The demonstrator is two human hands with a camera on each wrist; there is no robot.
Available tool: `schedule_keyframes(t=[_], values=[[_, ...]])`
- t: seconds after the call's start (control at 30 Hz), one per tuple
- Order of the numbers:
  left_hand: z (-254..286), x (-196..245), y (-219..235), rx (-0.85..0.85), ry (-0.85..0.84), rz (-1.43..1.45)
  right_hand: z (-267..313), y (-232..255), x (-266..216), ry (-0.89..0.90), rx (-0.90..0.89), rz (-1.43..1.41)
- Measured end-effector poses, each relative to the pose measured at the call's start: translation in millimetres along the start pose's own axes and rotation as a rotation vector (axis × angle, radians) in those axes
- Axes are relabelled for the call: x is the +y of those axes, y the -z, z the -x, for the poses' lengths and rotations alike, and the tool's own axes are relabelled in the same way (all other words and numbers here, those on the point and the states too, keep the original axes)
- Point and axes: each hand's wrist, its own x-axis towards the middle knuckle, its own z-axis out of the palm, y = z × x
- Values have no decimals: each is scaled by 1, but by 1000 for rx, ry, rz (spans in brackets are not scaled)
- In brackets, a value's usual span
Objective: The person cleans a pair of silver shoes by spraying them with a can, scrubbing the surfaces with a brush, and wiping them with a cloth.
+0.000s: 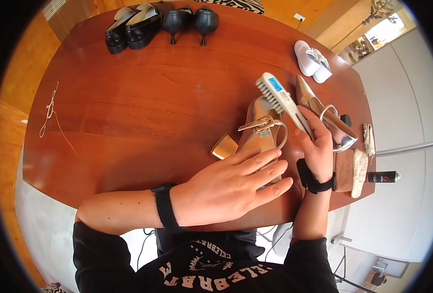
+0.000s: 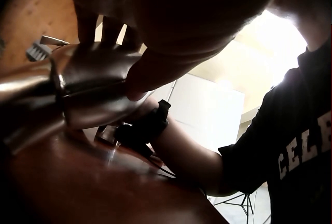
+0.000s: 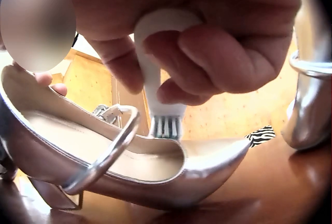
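Observation:
A metallic gold-silver shoe (image 1: 255, 139) with a buckled strap and block heel lies on the table, its toe pointing away. My left hand (image 1: 226, 185) grips its heel end, with fingers spread over the back; in the left wrist view the thumb and fingers clasp the shoe (image 2: 93, 84). My right hand (image 1: 316, 146) holds a white brush (image 1: 287, 105) by its handle, bristles toward the shoe's toe side. In the right wrist view, the fingers curl round the brush (image 3: 150, 79), and its bristles show just behind the shoe's opening (image 3: 212, 167).
The matching metallic shoe (image 1: 343, 134) lies right of my right hand. Black shoes (image 1: 143, 29) and black heels (image 1: 204, 22) stand at the back, white shoes (image 1: 307, 58) at back right. A brown cloth-like item (image 1: 343, 168) and black can (image 1: 382, 177) are right; string (image 1: 50, 107) lies left.

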Motion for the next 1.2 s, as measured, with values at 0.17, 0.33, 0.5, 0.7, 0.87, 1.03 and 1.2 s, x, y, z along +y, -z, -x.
schedule_keyframes(t=[0.17,0.33,0.5,0.7,0.87,1.03,1.2], values=[[0,-1,3,1,2,-7,-5,1,6,-24,91,108],[1,0,3,-5,-11,-10,3,2,-9,-2,-129,-33],[0,-2,11,-4,20,-10,-3,2,5,-49,65,79],[0,-4,12,33,12,10,0,-1,2,80,-77,29],[0,-3,12,43,8,28,-3,2,5,0,-26,15],[-1,-3,13,47,16,21,-3,5,4,-74,-17,60],[0,-3,11,52,4,30,1,-1,0,31,-120,-62]])
